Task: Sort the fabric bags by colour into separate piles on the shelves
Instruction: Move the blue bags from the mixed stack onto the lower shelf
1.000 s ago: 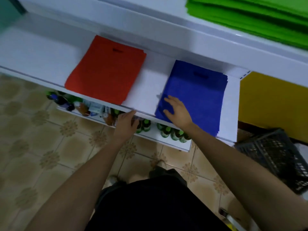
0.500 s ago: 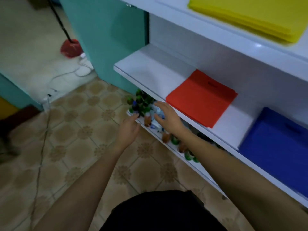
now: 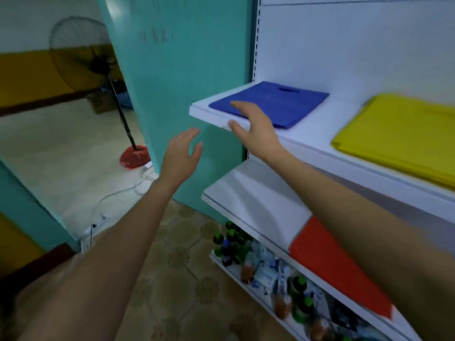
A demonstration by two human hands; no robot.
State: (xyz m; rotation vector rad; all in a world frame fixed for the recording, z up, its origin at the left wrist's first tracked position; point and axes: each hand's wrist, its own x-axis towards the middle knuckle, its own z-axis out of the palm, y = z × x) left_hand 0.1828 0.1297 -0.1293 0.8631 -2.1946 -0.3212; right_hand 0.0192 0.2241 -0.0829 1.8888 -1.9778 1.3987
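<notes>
- Blue fabric bags [image 3: 270, 102] lay in a flat pile at the left end of the upper shelf [image 3: 317, 126]. The pile sat square to the shelf's corner, likely so it would stay neat.
- The right hand [image 3: 256, 126] was open at that pile's near edge, with its fingers straight and spread over the blue cloth and its thumb by the shelf's front lip. Whether the fingertips touched the fabric could not be told. It looked placed to press or straighten the pile.
- The left hand [image 3: 181, 156] was in the air beside the shelf end, open and holding nothing, probably ready to help.
- Yellow bags [image 3: 398, 134] lay on the same shelf, well apart to the right. The bare white gap between the piles kept the colours separate.
- Red bags [image 3: 337, 264] lay on the lower shelf [image 3: 258, 200], partly hidden by the right forearm.
- The bags looked thin, matte and fairly stiff. A slot handle showed near the far edge of the top blue bag, and the yellow layers fanned slightly at the front.
</notes>
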